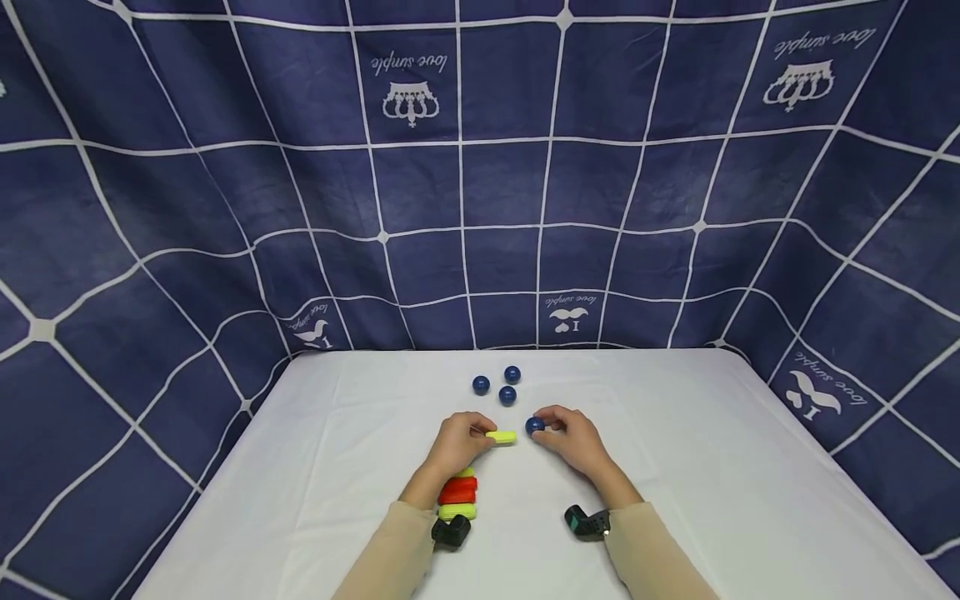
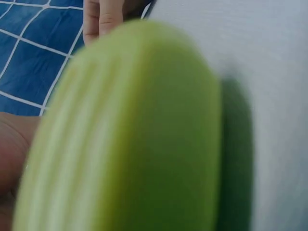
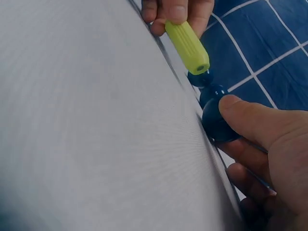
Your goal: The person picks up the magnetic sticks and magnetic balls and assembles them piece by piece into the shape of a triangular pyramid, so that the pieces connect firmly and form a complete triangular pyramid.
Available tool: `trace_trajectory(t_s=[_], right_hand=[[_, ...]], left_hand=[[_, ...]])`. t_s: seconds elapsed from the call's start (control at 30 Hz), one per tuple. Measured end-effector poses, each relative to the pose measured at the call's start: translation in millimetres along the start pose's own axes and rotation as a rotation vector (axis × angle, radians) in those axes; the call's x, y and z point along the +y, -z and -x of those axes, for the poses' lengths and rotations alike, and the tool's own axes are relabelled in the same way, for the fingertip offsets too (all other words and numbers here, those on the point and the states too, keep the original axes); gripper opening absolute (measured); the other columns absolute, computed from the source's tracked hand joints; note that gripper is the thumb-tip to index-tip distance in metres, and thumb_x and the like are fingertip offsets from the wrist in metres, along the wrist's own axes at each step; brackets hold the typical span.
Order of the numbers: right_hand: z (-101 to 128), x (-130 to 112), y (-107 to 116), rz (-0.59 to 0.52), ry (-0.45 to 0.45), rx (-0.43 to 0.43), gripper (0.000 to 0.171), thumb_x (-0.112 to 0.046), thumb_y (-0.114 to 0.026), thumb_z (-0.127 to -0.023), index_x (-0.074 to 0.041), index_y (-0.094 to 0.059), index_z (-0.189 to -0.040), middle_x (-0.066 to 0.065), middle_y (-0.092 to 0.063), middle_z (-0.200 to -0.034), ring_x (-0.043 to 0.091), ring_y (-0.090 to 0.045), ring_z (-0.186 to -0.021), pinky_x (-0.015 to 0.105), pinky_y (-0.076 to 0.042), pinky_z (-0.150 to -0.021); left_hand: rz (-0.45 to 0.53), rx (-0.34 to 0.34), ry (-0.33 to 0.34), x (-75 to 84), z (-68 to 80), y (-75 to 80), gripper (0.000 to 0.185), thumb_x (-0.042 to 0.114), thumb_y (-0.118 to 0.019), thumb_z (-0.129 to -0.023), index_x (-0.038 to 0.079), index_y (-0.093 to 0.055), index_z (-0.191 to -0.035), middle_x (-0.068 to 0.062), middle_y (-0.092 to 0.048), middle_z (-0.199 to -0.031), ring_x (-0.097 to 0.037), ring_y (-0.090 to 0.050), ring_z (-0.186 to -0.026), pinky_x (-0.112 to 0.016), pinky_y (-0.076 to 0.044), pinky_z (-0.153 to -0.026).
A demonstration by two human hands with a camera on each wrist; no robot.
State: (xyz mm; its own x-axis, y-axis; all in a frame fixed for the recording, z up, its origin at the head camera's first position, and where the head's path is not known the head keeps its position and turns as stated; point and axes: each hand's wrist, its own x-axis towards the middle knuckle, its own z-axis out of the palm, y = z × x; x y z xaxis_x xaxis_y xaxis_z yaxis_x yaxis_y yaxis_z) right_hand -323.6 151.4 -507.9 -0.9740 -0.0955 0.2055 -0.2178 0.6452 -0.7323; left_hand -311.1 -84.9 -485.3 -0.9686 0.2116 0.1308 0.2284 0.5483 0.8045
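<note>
My left hand (image 1: 457,442) pinches one end of a yellow-green ribbed stick (image 1: 504,437) between thumb and fingers. The stick's free end, with a small dark round spot in it (image 3: 201,67), points toward the right hand. A glossy dark blue ball (image 1: 535,426) is gripped by the thumb and fingers of my right hand (image 1: 577,437). A small gap separates ball and stick in the head view. Beyond the hands, three more blue balls (image 1: 507,396) lie grouped on the white table.
Red (image 1: 457,496) and yellow-green sticks (image 1: 457,512) lie in a row beside the left forearm, partly hidden by it. One yellow-green stick (image 2: 144,134) looms blurred in the left wrist view. A blue checked curtain (image 1: 495,192) surrounds the white-covered table (image 1: 360,433).
</note>
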Motion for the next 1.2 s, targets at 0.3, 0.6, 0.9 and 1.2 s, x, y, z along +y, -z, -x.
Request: trace_trajectory(t_s=[0.3,0.6,0.9,1.2], right_hand=[[3.8,-0.6,0.4,-0.03,0.038,-0.043,0.026,-0.027,-0.083,-0.081,-0.027,-0.074,-0.105,-0.008,-0.076,-0.101,0.013,-0.057,-0.096,0.035,-0.044,-0.089],[3.8,-0.8,-0.4,-0.039,0.09,-0.075,0.027,-0.031,-0.084,-0.079,-0.03,-0.075,-0.105,-0.009,-0.077,-0.1,0.011,-0.055,-0.095,0.036,-0.044,-0.088],[5.4,-2.4,-1.3,-0.012,0.114,-0.075,0.033,-0.028,-0.083,-0.081,-0.032,-0.074,-0.112,-0.01,-0.076,-0.103,0.01,-0.055,-0.093,0.032,-0.042,-0.085],[5.2,-2.1,-0.5,-0.021,0.112,-0.074,0.03,-0.026,-0.082,-0.083,-0.033,-0.075,-0.111,-0.008,-0.075,-0.111,0.014,-0.059,-0.102,0.037,-0.045,-0.091]], left_hand=[[-0.003,0.028,-0.008,-1.9,2.7,-4.7,0.011,0.006,-0.077,-0.084,0.008,-0.076,-0.094,-0.004,-0.074,-0.085,-0.008,-0.061,-0.072,-0.022,-0.051,-0.066],[-0.006,0.018,-0.002,-2.5,2.3,-6.2,0.01,0.007,-0.077,-0.085,0.009,-0.076,-0.095,-0.003,-0.074,-0.087,-0.008,-0.061,-0.073,-0.02,-0.051,-0.067],[0.004,0.015,-0.001,-2.7,3.4,-5.8,0.011,0.008,-0.077,-0.085,0.009,-0.075,-0.096,-0.004,-0.074,-0.089,-0.008,-0.063,-0.074,-0.021,-0.052,-0.067],[0.005,0.02,0.0,-2.8,2.5,-4.6,0.012,0.008,-0.077,-0.086,0.01,-0.075,-0.098,-0.003,-0.074,-0.09,-0.008,-0.062,-0.074,-0.021,-0.051,-0.067]])
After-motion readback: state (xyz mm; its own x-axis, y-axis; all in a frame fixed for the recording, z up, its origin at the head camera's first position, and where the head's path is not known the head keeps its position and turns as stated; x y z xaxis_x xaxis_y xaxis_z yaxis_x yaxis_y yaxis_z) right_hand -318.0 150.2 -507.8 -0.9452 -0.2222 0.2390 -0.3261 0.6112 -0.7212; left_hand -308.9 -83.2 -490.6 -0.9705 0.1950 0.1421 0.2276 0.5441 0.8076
